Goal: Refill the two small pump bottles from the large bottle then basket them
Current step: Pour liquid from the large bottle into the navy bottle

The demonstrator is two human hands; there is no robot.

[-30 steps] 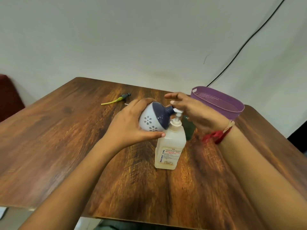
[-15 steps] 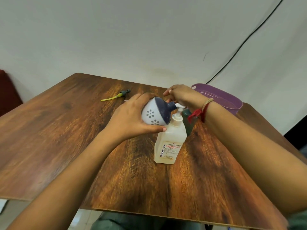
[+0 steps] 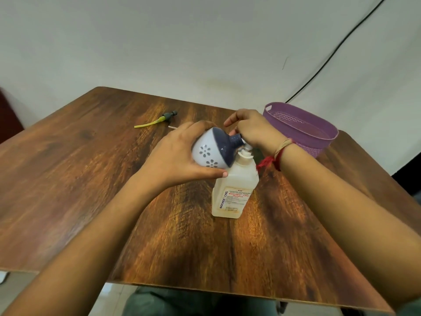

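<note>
My left hand [image 3: 180, 156] grips a round small bottle [image 3: 209, 153], white with flower prints and a navy top. It is tipped sideways, and its open neck sits at the spout of the large bottle [image 3: 237, 185]. The large bottle is translucent, has a red-lettered label, and stands upright mid-table. My right hand [image 3: 252, 131] curls over its white pump head. The second small bottle, dark green in the earlier frames, is hidden behind my right wrist. The purple basket [image 3: 319, 147] stands at the back right.
A removed pump with a yellow-green tube [image 3: 159, 120] lies on the wooden table [image 3: 91, 179] at the back, with a thin white tube beside it. A black cable [image 3: 330, 55] runs down the wall behind the basket. The table's near edge is close to my body.
My right hand has moved from beside the pump onto its head, with the wrist now above the large bottle. My left hand keeps the round bottle tilted at the spout.
</note>
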